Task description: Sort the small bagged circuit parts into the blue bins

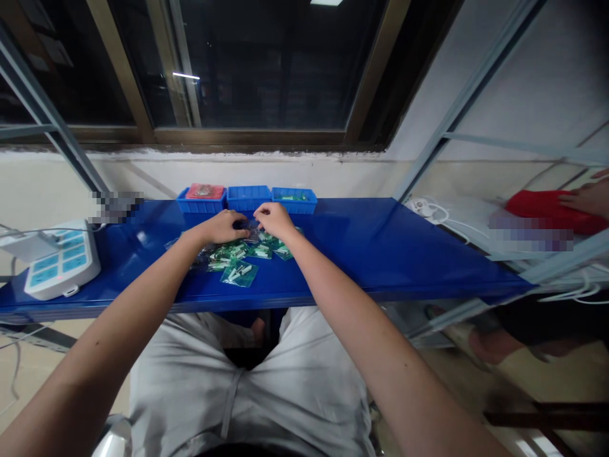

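Observation:
Over a pile of small plastic bags on the blue table (361, 254), my two hands work close together. My left hand (221, 227) is partly closed, its thumb and fingers on a clear plastic bag (253, 235). Just to the right, my right hand (276, 221) has its fingers pinched together; whatever is between them is too small to make out. Below the hands lie several greenish bags (226, 254) holding small white and metal pieces. One such bag (239, 273) sits nearest the table's front edge.
Behind my hands stand a blue bin with red packs (205, 192), a middle blue bin (248, 198) and a blue bin with green bags (294, 198). A white power strip (64, 260) lies at left. Another person's hand (590, 198) rests on red material at right.

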`<action>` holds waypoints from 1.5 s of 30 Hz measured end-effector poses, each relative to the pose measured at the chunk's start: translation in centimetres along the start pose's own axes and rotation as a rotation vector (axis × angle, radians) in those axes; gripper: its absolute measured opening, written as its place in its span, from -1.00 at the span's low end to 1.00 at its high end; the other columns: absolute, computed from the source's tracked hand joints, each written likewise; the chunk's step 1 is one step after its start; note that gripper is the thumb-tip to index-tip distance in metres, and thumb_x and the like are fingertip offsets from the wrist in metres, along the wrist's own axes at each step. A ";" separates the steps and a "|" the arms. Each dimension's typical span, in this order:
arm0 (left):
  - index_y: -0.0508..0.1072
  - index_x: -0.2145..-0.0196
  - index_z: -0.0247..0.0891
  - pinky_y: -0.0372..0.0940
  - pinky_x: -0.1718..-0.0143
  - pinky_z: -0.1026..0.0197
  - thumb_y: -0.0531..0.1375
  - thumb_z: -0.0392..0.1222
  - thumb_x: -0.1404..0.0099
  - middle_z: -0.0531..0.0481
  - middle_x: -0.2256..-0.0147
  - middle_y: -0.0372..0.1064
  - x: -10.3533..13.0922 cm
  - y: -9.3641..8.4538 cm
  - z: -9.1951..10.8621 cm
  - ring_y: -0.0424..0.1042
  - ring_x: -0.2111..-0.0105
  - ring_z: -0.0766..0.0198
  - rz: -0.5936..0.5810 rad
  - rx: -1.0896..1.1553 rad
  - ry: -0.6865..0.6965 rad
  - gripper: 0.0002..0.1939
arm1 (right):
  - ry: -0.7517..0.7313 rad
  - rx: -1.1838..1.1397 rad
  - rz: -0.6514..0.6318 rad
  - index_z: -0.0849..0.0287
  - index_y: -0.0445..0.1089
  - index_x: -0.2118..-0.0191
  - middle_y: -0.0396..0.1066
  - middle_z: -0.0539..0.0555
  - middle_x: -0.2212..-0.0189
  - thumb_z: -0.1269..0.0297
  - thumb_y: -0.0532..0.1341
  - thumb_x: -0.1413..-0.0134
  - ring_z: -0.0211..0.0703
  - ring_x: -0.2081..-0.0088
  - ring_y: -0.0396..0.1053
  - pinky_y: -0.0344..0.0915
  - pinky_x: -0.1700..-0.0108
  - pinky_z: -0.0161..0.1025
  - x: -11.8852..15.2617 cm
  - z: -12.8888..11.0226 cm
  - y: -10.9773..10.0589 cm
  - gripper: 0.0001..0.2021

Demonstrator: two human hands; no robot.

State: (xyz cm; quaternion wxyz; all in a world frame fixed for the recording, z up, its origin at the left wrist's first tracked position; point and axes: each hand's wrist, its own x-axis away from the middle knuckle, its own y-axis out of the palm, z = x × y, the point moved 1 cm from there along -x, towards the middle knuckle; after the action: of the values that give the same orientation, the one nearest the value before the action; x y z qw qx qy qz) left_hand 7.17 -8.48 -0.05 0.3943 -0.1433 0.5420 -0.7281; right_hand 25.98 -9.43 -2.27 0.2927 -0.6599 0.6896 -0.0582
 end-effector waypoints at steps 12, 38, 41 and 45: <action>0.63 0.37 -0.12 0.31 0.37 0.25 0.23 -0.11 -0.02 -0.01 0.41 0.57 -0.1 -0.2 -2.2 0.47 0.43 0.15 0.020 0.039 -0.111 -0.79 | -0.055 0.063 -0.038 0.17 0.44 0.44 0.45 0.02 0.52 0.35 0.16 -0.05 -0.17 0.40 0.44 0.30 0.34 -0.32 0.0 0.2 0.1 -0.87; 0.34 0.49 -0.24 0.16 0.45 0.24 0.10 -0.04 -0.33 0.01 0.58 0.41 0.4 0.6 1.4 0.33 0.56 0.28 0.361 0.257 -0.157 -0.70 | -0.057 -0.079 -0.009 0.22 0.47 0.43 0.44 -0.01 0.49 0.30 0.22 -0.01 -0.19 0.38 0.37 0.26 0.26 -0.28 -0.2 -0.1 0.3 -0.88; 0.33 0.47 -0.24 0.20 0.46 0.24 0.10 -0.04 -0.33 0.01 0.58 0.43 0.4 0.7 1.4 0.36 0.57 0.27 0.359 0.295 -0.166 -0.72 | -0.064 -0.076 -0.004 0.22 0.48 0.43 0.47 0.01 0.48 0.29 0.23 -0.01 -0.20 0.39 0.38 0.27 0.25 -0.27 -0.4 0.1 0.3 -0.87; 0.34 0.42 -0.23 0.22 0.53 0.25 0.12 -0.03 -0.32 0.03 0.61 0.42 0.5 0.8 1.3 0.36 0.63 0.27 0.335 0.372 -0.213 -0.75 | -0.062 -0.063 0.010 0.21 0.51 0.43 0.46 0.00 0.51 0.30 0.26 -0.01 -0.24 0.47 0.37 0.27 0.32 -0.30 -0.3 0.1 0.2 -0.88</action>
State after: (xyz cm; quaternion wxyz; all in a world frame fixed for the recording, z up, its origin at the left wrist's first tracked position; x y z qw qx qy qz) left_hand 8.05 -9.79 -0.41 0.5834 -0.0524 0.3705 -0.7208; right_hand 25.85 -9.07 -2.36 0.2933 -0.6669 0.6848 -0.0146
